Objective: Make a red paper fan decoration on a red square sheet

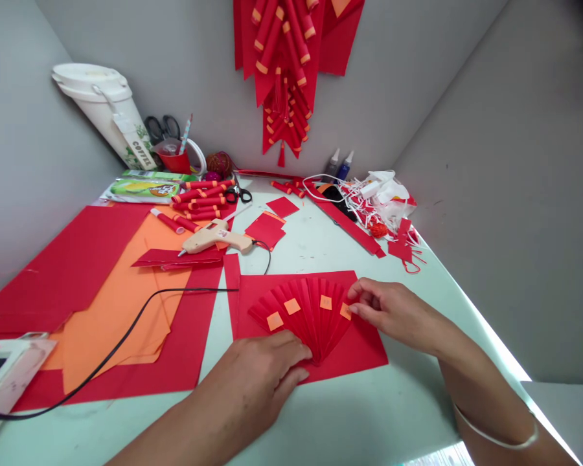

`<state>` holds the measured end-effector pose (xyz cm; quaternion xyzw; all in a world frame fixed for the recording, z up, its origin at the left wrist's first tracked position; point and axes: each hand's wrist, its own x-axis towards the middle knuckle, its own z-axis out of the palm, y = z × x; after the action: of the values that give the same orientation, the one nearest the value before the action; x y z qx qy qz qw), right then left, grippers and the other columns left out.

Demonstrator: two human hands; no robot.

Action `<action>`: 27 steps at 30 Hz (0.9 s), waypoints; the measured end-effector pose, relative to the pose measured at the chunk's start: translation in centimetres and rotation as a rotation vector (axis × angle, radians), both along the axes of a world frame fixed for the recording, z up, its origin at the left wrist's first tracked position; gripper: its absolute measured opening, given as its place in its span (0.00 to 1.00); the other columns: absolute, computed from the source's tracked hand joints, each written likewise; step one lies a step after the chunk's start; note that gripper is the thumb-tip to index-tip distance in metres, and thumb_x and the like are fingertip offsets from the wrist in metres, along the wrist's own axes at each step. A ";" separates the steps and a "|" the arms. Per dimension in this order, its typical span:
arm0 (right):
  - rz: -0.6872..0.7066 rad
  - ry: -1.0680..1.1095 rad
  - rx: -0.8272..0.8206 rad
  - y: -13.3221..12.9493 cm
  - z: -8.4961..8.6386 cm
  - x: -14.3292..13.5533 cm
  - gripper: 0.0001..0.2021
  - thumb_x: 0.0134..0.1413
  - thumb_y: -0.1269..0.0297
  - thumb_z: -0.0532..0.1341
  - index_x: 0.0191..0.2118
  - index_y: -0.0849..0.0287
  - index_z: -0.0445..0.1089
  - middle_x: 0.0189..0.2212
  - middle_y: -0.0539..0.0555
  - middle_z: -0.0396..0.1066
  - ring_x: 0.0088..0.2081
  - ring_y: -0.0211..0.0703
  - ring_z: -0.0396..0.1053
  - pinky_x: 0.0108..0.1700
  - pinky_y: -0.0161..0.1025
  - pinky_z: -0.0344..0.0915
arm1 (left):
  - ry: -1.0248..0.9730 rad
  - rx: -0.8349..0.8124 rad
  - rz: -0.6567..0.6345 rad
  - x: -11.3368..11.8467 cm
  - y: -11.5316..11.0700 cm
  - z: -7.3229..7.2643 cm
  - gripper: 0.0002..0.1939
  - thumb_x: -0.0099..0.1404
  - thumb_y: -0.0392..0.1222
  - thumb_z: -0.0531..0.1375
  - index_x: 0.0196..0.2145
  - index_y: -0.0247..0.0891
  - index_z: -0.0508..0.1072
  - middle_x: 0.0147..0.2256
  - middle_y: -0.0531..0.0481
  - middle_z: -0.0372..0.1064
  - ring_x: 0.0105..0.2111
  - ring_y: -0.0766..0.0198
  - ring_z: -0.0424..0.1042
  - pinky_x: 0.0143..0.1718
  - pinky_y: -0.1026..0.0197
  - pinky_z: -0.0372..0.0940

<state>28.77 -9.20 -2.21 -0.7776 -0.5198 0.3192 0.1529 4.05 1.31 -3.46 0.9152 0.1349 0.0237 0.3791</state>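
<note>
A pleated red paper fan (pixel 317 317) lies spread on a red paper sheet (pixel 369 356). Several orange paper squares (pixel 291 306) sit on its pleats, with small faint marks on them. My left hand (pixel 267 369) rests across the lower left of the fan, fingertips on its narrow base and thumb apart. At the fan's right edge my right hand (pixel 383 307) is closed in a pinch at the rightmost orange square (pixel 346 311). Whether that square is stuck down is hidden by the fingers.
A glue gun (pixel 217 237) lies behind the fan, its black cord (pixel 150 298) crossing the left side. Large red and orange sheets (pixel 111 304) cover the table's left. Behind are red paper rolls (pixel 204 200), scissors (pixel 238 192) and a scrap pile (pixel 381 194).
</note>
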 end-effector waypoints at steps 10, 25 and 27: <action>-0.030 -0.047 -0.006 -0.8 -0.3 1.3 0.07 0.57 0.58 0.58 0.38 0.53 0.69 0.25 0.47 0.67 0.26 0.38 0.61 0.28 0.35 0.56 | -0.082 -0.013 0.008 0.0 -0.2 0.2 0.12 0.70 0.40 0.52 0.42 0.43 0.75 0.37 0.50 0.75 0.36 0.63 0.75 0.38 0.65 0.66; -0.087 -0.123 0.202 4.8 -2.5 3.9 0.12 0.55 0.53 0.58 0.33 0.56 0.72 0.32 0.51 0.73 0.32 0.42 0.67 0.35 0.37 0.59 | -0.292 -0.105 0.109 -0.6 -0.7 1.9 0.09 0.68 0.40 0.56 0.30 0.38 0.71 0.22 0.56 0.62 0.21 0.71 0.57 0.23 0.67 0.52; -0.163 -0.087 0.257 5.5 -3.6 4.4 0.15 0.55 0.51 0.57 0.34 0.57 0.72 0.30 0.51 0.72 0.30 0.41 0.65 0.33 0.37 0.58 | -0.281 -0.121 0.132 -0.7 -0.5 2.1 0.13 0.68 0.39 0.54 0.25 0.37 0.65 0.21 0.57 0.58 0.21 0.72 0.55 0.23 0.66 0.51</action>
<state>33.18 -3.67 -5.84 -0.8044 -0.4975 0.2025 0.2540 3.37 0.84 -1.37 0.8675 0.1416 0.1679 0.4463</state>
